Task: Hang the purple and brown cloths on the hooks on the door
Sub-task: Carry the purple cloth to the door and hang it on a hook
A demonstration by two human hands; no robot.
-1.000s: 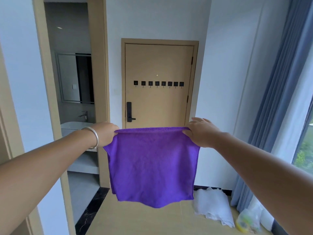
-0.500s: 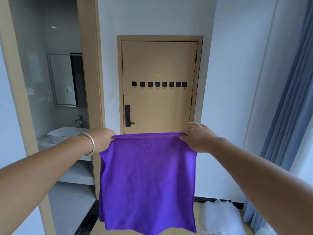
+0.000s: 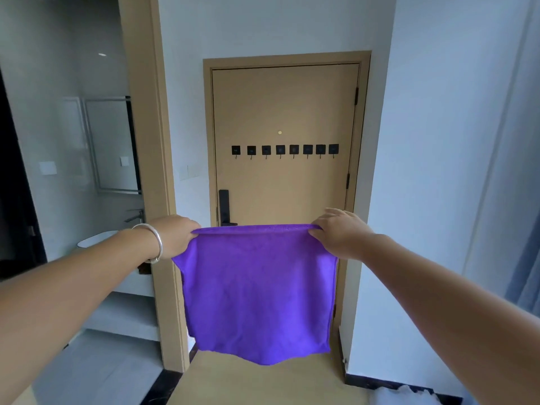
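Cloth held up facing the door

I see my left hand and right hand each pinching a top corner of the purple cloth, hooks beyond.

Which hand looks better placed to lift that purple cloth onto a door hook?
Probably the right hand. It grips the purple cloth's corner almost straight below the right-end hooks; the left hand grips the other corner, left of the whole row.
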